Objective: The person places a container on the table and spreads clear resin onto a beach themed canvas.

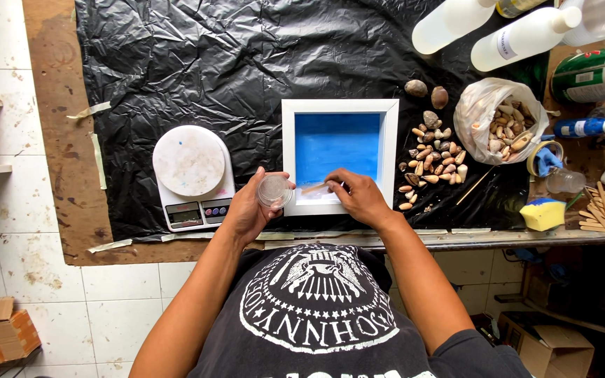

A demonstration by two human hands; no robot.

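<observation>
A black plastic sheet [197, 63] covers the workbench, with white floor tiles [8, 231] to the left of it. On the sheet's left part sits a white kitchen scale [192, 176]. Just right of it the left hand [250, 210] is curled around a small clear cup [273, 190], gripping it beside the frame's near corner. The white square frame [339, 155] with a blue inside lies in the middle. The right hand [360, 197] rests on the frame's near edge, fingers pinched on a wooden stick [314, 187] that reaches into the frame. Further right lie a pile of shells [434, 165], a bag of shells [503, 122] and white bottles [519, 36].
</observation>
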